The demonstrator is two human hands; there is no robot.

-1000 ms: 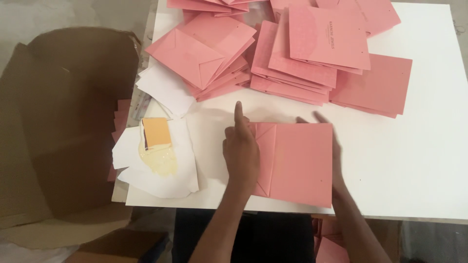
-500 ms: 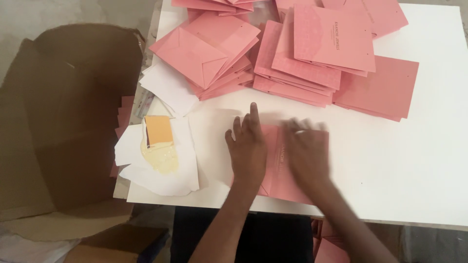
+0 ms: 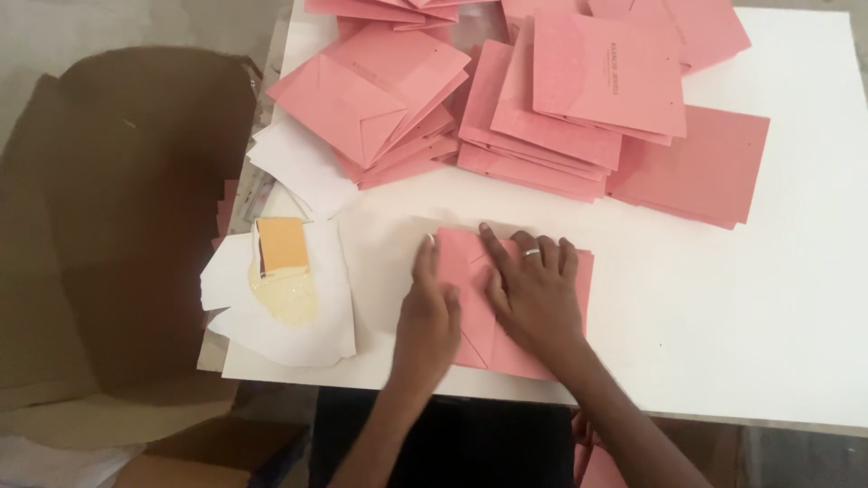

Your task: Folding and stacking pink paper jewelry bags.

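Big white table (image 3: 768,298) takes up most of the view, with an opened-out brown cardboard box (image 3: 117,226) well off to the side of the left hand's fingers. Past the fingertips, at the far end of the table, sit loose stacks of pink envelopes (image 3: 561,99), probably parked there so they stay out of the working spot. Out beyond the left thumb there's a pile of white paper sheets (image 3: 289,307) with an orange block and a yellowish smear of what looks like glue (image 3: 282,271) on top, close enough to reach. Right under both palms lies the one pink envelope (image 3: 533,298), flat on the table near the front edge. The left hand (image 3: 427,316) presses down on its left side, fingers stretched out and together, not gripping anything. The right hand (image 3: 533,294) lies flat with fingers spread, a ring on one, pinning the folded flap, I'd guess to crease or stick it down.
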